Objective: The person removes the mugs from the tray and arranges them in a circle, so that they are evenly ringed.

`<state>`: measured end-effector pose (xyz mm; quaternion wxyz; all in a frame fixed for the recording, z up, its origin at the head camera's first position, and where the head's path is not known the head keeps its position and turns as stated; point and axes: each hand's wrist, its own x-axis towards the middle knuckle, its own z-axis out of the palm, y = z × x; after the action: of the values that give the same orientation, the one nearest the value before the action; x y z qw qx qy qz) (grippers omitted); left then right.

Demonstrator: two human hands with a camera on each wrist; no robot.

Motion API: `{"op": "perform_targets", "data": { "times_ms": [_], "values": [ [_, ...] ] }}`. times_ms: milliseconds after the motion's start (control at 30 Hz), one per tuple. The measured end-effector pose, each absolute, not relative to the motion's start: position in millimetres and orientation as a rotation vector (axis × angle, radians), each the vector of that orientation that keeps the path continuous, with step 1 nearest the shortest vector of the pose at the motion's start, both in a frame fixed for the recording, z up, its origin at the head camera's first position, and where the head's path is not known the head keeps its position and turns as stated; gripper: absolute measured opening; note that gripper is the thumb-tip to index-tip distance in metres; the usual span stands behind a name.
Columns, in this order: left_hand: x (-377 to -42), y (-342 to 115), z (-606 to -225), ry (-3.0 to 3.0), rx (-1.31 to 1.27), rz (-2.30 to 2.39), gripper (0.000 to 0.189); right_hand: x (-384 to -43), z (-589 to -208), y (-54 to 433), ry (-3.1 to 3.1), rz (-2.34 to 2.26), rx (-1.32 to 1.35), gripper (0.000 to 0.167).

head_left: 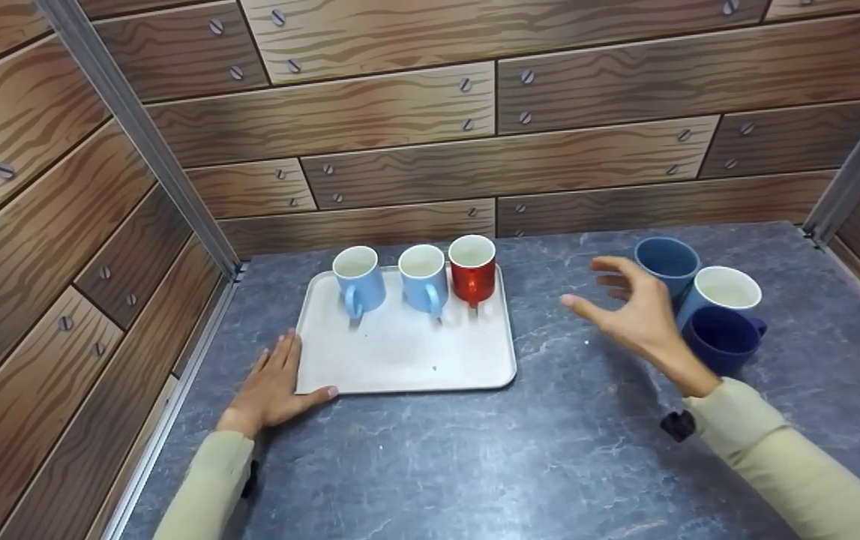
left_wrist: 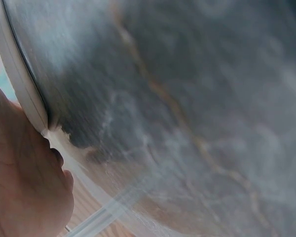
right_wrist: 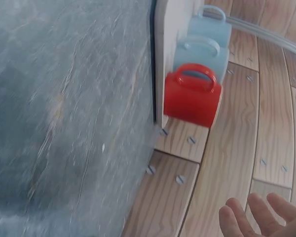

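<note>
My left hand [head_left: 272,386] lies at the near left corner of a white tray [head_left: 400,356], fingers straight along its left edge and thumb at the front edge. Along the tray's far side stand two light blue mugs [head_left: 361,281] and a red mug [head_left: 472,274], handles toward me. In the right wrist view the red mug [right_wrist: 192,101] appears nearest. My right hand [head_left: 639,311] is raised over the table between the tray and three mugs on the right, thumb and fingers spread, nothing between them. Beside it are a blue mug [head_left: 668,262], a white-lined mug [head_left: 722,289] and a dark blue mug [head_left: 724,341].
The grey marbled table [head_left: 459,465] meets a wood-plank patterned back wall [head_left: 400,112] and a similar left wall [head_left: 47,300]. Metal strips [head_left: 137,142] run along the corners.
</note>
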<state>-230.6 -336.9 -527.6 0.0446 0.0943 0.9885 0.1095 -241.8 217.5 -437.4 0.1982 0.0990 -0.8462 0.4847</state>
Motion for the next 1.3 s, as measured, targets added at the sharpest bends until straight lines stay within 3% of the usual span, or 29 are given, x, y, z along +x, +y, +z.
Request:
{"op": "perform_targets", "data": {
  "times_ms": [800,1033,1300],
  "values": [
    [-232,-337,-530,2.995,0.261,0.346,0.129,-302,-461,117,-2.527,1.466,0.303,0.074],
    [-230,-335,-527,3.011,0.264,0.350,0.127,-313,-478,93,-2.520,1.516,0.230,0.065],
    [-231,-336,-528,3.021,0.288,0.340,0.126,-322,-499,73,-2.466,1.541,0.134,0.043]
  ]
}}
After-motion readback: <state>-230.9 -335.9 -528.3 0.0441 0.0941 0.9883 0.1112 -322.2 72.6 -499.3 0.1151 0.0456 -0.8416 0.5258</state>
